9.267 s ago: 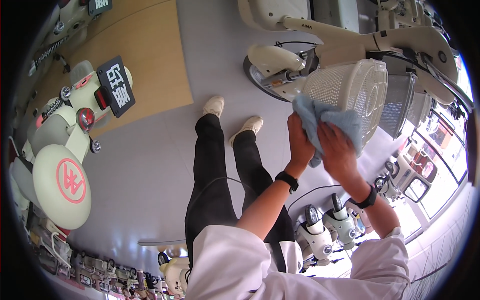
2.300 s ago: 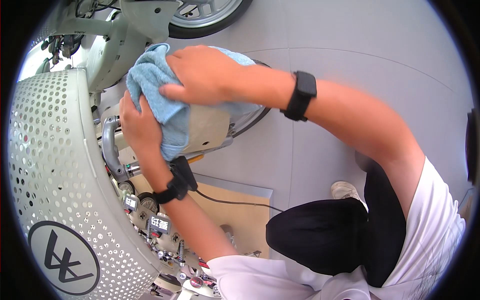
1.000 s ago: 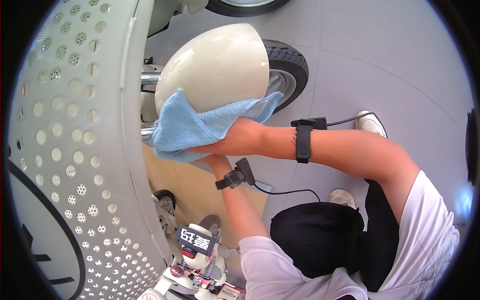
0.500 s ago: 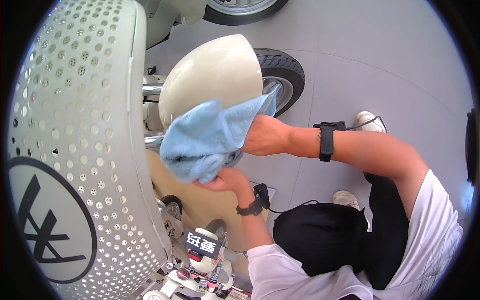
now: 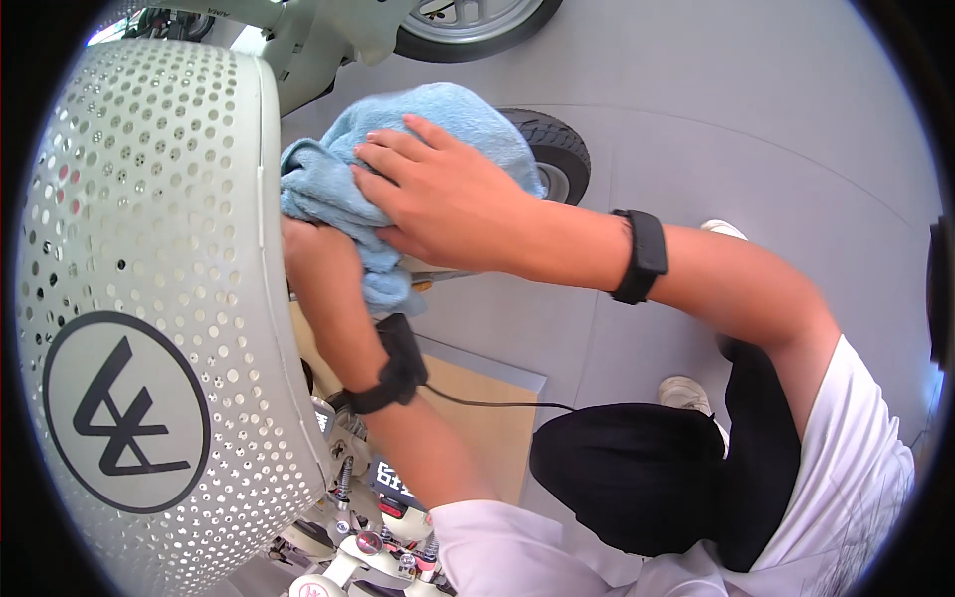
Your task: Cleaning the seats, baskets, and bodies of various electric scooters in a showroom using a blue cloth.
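A light-blue cloth (image 5: 438,114) lies draped over the cream front fender of a scooter and covers nearly all of it. My right hand (image 5: 443,204) rests flat on the cloth, fingers outstretched and slightly spread. Just beside the perforated basket's edge, my left hand (image 5: 323,254) is at the cloth's bunched near-left part; its fingers are hidden, so its grip does not show. One loose end of the cloth hangs down between my two wrists. Below the fender, part of the scooter's front tyre (image 5: 552,149) shows on the right.
A pale perforated basket (image 5: 249,298) with a round dark emblem fills the left side. Another vehicle's wheel (image 5: 477,25) stands at the top. Below are a light wooden board (image 5: 477,428) and a scooter's red tail light (image 5: 393,507). Grey floor (image 5: 716,109) extends right.
My right hand has moved up and left onto the top of the cloth, and its fingers now show. My left hand has moved up and left beside the basket. The cloth now covers the fender.
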The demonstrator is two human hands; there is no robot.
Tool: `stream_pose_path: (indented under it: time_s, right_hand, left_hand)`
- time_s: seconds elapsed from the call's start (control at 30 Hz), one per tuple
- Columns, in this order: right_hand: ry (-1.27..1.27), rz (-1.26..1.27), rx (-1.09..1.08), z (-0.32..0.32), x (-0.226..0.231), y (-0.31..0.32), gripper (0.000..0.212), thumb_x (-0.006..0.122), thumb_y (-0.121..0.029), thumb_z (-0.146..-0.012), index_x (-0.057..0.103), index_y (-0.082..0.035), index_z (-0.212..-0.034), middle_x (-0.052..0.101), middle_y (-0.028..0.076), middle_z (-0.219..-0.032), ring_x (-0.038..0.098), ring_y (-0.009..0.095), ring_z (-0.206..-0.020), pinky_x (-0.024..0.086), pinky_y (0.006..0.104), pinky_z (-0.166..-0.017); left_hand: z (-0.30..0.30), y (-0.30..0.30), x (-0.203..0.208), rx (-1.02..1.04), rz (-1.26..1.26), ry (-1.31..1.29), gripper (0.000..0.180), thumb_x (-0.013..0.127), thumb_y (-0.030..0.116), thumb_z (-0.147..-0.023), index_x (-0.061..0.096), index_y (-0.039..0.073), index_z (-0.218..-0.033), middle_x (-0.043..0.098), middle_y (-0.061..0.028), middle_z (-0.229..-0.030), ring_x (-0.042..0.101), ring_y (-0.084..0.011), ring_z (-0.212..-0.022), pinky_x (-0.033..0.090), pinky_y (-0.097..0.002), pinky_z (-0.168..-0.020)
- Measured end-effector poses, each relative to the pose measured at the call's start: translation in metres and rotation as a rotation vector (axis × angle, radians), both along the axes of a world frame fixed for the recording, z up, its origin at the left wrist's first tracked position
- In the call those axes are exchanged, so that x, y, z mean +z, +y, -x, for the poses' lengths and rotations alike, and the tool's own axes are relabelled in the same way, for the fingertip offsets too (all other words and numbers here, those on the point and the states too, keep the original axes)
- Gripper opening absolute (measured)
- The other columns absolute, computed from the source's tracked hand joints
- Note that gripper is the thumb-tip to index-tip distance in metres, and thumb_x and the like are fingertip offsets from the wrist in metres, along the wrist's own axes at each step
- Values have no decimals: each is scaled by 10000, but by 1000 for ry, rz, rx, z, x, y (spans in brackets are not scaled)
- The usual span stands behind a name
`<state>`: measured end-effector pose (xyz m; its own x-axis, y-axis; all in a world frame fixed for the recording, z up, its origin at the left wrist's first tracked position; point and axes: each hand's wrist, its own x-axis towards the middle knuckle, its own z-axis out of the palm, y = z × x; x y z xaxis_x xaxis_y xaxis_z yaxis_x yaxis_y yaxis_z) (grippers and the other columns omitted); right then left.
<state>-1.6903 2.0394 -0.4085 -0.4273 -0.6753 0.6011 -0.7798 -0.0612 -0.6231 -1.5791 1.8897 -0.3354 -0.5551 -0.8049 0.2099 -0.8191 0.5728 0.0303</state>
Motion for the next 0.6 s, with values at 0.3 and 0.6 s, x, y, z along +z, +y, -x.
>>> stream_pose_path:
  time_s: [0.3,0.6]
  right_hand:
    - [-59,-54,19,10,-3,-36,584,661,-470,-893,652,-6,-1247,637,194,-1306,538,341,-1297,313,505,-1184]
    - [-98,44,-2,1,-44,40,595,798,-310,-742,590,22,-1189,477,243,-1464,376,417,-1449,277,564,-1206]
  left_hand:
    - [17,-45,-2,190,-93,-60,555,530,381,-954,572,-11,-1344,628,-305,-1310,596,-488,-1212,476,-507,-1022]
    - [29,65,-32,-289,293,165,352,518,196,-965,567,-27,-1234,584,-274,-1174,554,-479,-1127,433,-555,-992]
